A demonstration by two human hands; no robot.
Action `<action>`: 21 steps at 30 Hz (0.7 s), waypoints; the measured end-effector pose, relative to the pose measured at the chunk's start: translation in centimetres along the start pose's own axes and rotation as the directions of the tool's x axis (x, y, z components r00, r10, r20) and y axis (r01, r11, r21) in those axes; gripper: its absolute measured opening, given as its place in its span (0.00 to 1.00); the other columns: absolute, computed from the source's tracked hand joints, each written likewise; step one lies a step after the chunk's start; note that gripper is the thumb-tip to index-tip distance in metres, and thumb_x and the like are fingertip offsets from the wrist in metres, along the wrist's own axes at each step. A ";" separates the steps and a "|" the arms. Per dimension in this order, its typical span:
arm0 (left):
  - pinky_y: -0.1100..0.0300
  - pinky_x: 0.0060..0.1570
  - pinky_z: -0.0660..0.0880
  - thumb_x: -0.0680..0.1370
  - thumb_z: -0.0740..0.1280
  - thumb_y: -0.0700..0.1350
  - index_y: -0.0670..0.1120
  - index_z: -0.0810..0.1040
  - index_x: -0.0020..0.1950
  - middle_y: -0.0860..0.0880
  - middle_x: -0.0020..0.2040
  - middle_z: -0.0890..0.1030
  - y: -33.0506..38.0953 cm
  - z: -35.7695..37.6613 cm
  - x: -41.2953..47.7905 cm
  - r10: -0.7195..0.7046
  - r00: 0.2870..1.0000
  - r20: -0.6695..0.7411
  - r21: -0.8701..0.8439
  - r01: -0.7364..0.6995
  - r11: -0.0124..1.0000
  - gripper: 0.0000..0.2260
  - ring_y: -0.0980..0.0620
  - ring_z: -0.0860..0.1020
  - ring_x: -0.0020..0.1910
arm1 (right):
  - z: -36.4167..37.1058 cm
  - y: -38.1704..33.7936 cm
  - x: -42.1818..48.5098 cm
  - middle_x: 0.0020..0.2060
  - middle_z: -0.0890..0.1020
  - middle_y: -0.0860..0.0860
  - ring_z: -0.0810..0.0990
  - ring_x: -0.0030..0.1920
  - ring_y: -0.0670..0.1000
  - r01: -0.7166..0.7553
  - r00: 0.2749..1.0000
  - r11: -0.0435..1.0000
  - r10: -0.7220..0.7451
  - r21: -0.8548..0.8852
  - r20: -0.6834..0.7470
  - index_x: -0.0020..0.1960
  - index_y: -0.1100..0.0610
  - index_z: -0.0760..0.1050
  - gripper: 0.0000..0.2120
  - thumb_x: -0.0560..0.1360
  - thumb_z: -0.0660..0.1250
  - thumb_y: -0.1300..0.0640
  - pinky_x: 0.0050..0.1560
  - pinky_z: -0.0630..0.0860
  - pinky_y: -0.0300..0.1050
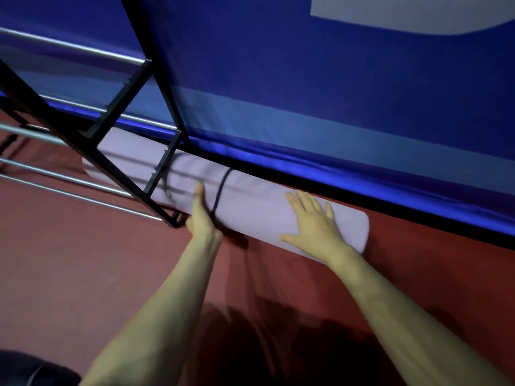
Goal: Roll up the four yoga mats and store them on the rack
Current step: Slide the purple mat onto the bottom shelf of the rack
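- Lilac mat (250, 207), rolled and bound by one dark strap (220, 190), lying on the red floor (83, 260) along the foot of the blue wall (306, 93). Left end inside the black frame of the rack (157, 65), right end well out in the open.
- Hard to tell whether that left end sits on the lowest rails (69, 178) or only on the floor beneath them, so not safe to count as stored.
- Likely snag: the lower frame corner (171, 221), just beside the left grip. With a sideways push, risk of jamming the roll against that post, or of catching the strap on the notched crossbar above.
- Only one strap in sight, left of the middle. Nothing seen binding the right end, so a chance of the layers loosening or telescoping there under a hard shove.
- Flat palms, no real hold: may slide over the surface instead of moving the roll, or let it turn back away from the wall.
- Also a pinch risk for the left knuckles, between corner and mat.
- Left grip (202, 213): fingers straight, laid edge-on against the roll just beside the strap, touching the mat. Apart, clamped on nothing; any finger hooked under the strap not discernible.
- Right grip (312, 221): palm down on top of the roll near its right end, fingers spread wide and straight. Pressing only, holding nothing.
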State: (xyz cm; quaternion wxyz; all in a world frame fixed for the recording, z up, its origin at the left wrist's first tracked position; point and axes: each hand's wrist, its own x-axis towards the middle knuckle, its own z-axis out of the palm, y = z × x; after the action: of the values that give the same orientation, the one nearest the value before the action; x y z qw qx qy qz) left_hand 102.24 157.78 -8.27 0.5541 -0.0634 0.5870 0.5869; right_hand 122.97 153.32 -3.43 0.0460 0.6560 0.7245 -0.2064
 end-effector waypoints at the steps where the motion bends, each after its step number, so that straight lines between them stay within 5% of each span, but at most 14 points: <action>1: 0.57 0.39 0.80 0.63 0.79 0.57 0.42 0.74 0.62 0.48 0.55 0.82 0.4 0.0 0.5 0.026 0.999 -0.047 0.004 -0.026 1.000 0.34 0.50 0.83 0.47 | 0.0 -0.5 0.4 0.77 0.47 0.49 0.46 0.76 0.50 -0.008 1.000 0.999 0.008 0.033 0.017 0.78 0.50 0.45 0.43 0.73 0.67 0.41 0.74 0.44 0.59; 3: 0.53 0.49 0.80 0.66 0.78 0.56 0.41 0.70 0.65 0.49 0.58 0.79 0.7 -0.3 0.7 0.088 0.994 -0.068 0.069 -0.083 0.994 0.34 0.50 0.81 0.52 | 0.4 -0.4 0.9 0.77 0.49 0.49 0.47 0.76 0.49 -0.035 0.999 0.994 0.033 0.101 0.018 0.77 0.50 0.49 0.40 0.74 0.66 0.42 0.74 0.44 0.58; 6: 0.52 0.61 0.72 0.71 0.74 0.52 0.41 0.65 0.65 0.45 0.62 0.72 0.1 -0.9 0.1 0.209 0.968 -0.140 0.242 -0.171 0.955 0.30 0.46 0.75 0.59 | 2.1 1.1 0.5 0.75 0.60 0.52 0.53 0.75 0.52 -0.085 0.968 0.956 0.146 0.280 -0.206 0.75 0.54 0.60 0.34 0.74 0.67 0.45 0.74 0.47 0.50; 8: 0.55 0.60 0.65 0.72 0.71 0.46 0.38 0.61 0.67 0.40 0.66 0.65 0.1 -1.1 -0.8 0.323 0.916 -0.236 0.437 -0.197 0.878 0.29 0.41 0.67 0.63 | 3.1 1.9 -0.3 0.73 0.63 0.55 0.56 0.75 0.56 -0.214 0.836 0.866 0.402 0.453 -0.374 0.73 0.57 0.63 0.35 0.72 0.71 0.47 0.73 0.51 0.51; 9: 0.53 0.61 0.62 0.72 0.70 0.43 0.37 0.59 0.68 0.38 0.67 0.62 0.3 -1.2 -1.2 0.377 0.887 -0.268 0.509 -0.202 0.837 0.30 0.39 0.63 0.65 | 3.3 2.2 -0.6 0.73 0.62 0.57 0.56 0.74 0.57 -0.290 0.735 0.759 0.567 0.583 -0.372 0.74 0.58 0.61 0.38 0.70 0.74 0.49 0.72 0.53 0.53; 11: 0.50 0.65 0.58 0.71 0.69 0.40 0.36 0.56 0.70 0.37 0.69 0.59 1.0 -1.5 -1.6 0.473 0.842 -0.260 0.582 -0.254 0.772 0.33 0.37 0.60 0.66 | 3.6 2.6 -0.9 0.72 0.62 0.59 0.60 0.72 0.58 -0.351 0.577 0.379 0.808 0.856 -0.121 0.74 0.60 0.57 0.45 0.66 0.77 0.49 0.72 0.58 0.52; 13: 0.48 0.66 0.56 0.73 0.69 0.42 0.36 0.54 0.73 0.38 0.70 0.58 2.2 -1.7 -1.6 0.580 0.795 -0.175 0.641 -0.355 0.681 0.34 0.37 0.60 0.66 | 4.2 3.1 -0.9 0.69 0.66 0.59 0.68 0.68 0.58 -0.325 0.519 0.054 0.845 0.944 0.130 0.72 0.62 0.59 0.46 0.63 0.78 0.46 0.68 0.66 0.52; 14: 0.47 0.66 0.57 0.74 0.69 0.44 0.37 0.54 0.74 0.38 0.71 0.58 3.0 -1.6 -1.5 0.618 0.775 -0.134 0.648 -0.403 0.647 0.34 0.38 0.59 0.67 | 4.4 3.1 -0.9 0.67 0.69 0.58 0.71 0.65 0.58 -0.310 0.508 -0.006 0.844 0.951 0.171 0.70 0.62 0.62 0.47 0.61 0.79 0.43 0.65 0.70 0.52; 17: 0.48 0.66 0.59 0.78 0.64 0.52 0.38 0.57 0.73 0.39 0.70 0.61 5.5 -1.1 -0.9 0.651 0.745 -0.148 0.616 -0.446 0.650 0.30 0.40 0.60 0.68 | 4.5 3.3 -1.0 0.64 0.73 0.57 0.75 0.61 0.58 -0.301 0.497 -0.014 0.851 0.953 0.170 0.68 0.59 0.67 0.50 0.53 0.77 0.36 0.62 0.74 0.55; 21: 0.50 0.59 0.63 0.82 0.58 0.52 0.38 0.63 0.69 0.40 0.67 0.67 6.7 -1.6 0.1 0.644 0.734 -0.214 0.621 -0.406 0.670 0.22 0.40 0.63 0.65 | 3.4 2.4 -0.3 0.55 0.80 0.55 0.80 0.53 0.56 -0.159 0.554 0.031 0.830 0.987 0.064 0.60 0.57 0.75 0.35 0.59 0.76 0.39 0.57 0.77 0.56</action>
State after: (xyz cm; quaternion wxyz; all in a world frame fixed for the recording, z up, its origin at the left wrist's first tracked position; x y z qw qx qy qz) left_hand 96.43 158.67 -4.73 0.2115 0.1464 0.8220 0.5081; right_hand 124.69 151.96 -7.01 -0.4840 0.7901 0.1228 -0.3556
